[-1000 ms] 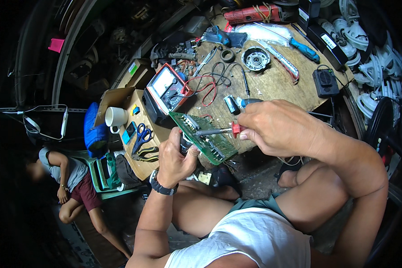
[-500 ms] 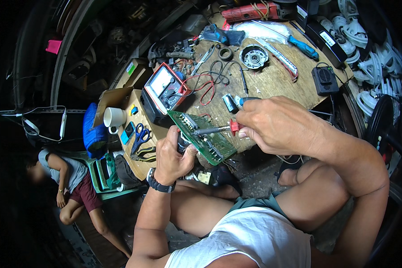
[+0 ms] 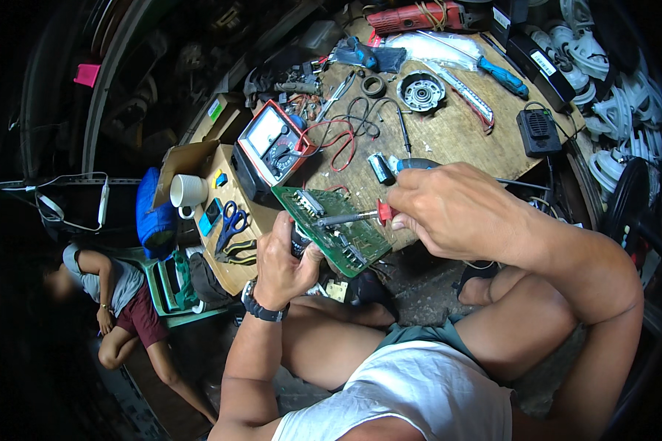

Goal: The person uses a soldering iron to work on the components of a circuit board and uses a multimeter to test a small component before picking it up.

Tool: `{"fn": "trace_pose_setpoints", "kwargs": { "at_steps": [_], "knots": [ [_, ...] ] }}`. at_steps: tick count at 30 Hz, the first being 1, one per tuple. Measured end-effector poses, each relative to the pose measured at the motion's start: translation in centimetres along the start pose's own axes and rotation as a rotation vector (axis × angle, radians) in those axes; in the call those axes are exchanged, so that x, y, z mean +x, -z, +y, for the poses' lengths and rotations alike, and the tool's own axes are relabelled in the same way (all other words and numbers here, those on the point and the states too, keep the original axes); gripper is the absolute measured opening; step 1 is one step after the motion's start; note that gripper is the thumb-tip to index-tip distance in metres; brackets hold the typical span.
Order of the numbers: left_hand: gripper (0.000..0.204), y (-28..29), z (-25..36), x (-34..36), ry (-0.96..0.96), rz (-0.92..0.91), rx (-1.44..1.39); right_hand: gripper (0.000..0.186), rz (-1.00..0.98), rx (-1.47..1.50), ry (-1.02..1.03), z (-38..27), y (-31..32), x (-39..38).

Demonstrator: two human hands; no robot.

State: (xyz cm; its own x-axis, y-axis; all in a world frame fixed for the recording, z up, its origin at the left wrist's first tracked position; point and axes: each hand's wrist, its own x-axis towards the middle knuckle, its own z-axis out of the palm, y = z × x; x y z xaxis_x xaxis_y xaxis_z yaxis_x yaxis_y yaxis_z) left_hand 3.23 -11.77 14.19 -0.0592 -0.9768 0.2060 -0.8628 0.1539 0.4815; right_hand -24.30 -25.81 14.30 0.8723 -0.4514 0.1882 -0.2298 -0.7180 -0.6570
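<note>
My left hand [image 3: 285,268] is closed on the lower left edge of a tilted green circuit board [image 3: 364,242], with a dark round part partly showing behind its fingers. In my right hand [image 3: 456,213] is a soldering iron with a red handle [image 3: 383,211], its metal shaft lying across the board, the tip at the board's components. Just beyond my right fingers lie a small dark cylinder [image 3: 379,168] and a blue-handled tool [image 3: 412,163] on the wooden worktable [image 3: 463,154]. An analog multimeter [image 3: 272,140] with red and black leads sits behind the board.
A box [image 3: 246,224] holds a mug [image 3: 189,192], scissors [image 3: 234,222] and pliers. Screwdrivers, a red power tool [image 3: 412,20] and a black adapter [image 3: 537,132] lie on the table. White plastic parts pile at right. Another person [image 3: 125,301] sits at lower left beside a green chair.
Very little has changed. My left hand and the board have shifted slightly, with the iron still held across the board in my right hand.
</note>
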Motion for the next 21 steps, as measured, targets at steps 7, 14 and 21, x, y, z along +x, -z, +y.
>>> {"fn": "trace_pose_setpoints", "kwargs": {
  "at_steps": [7,14,21],
  "knots": [
    [0.05,0.35,-0.5,-0.34,-0.015,-0.01,0.013,0.018,-0.013,0.02,0.013,-0.06,-0.36,0.15],
    [0.053,0.41,-0.65,-0.24,-0.01,-0.016,0.011,0.018,-0.105,0.077,-0.035,-0.21,0.43,0.67],
    [0.051,0.57,-0.74,-0.05,-0.035,0.0,0.009,0.017,-0.044,-0.077,0.022,-0.44,0.23,0.7]
  ]
}}
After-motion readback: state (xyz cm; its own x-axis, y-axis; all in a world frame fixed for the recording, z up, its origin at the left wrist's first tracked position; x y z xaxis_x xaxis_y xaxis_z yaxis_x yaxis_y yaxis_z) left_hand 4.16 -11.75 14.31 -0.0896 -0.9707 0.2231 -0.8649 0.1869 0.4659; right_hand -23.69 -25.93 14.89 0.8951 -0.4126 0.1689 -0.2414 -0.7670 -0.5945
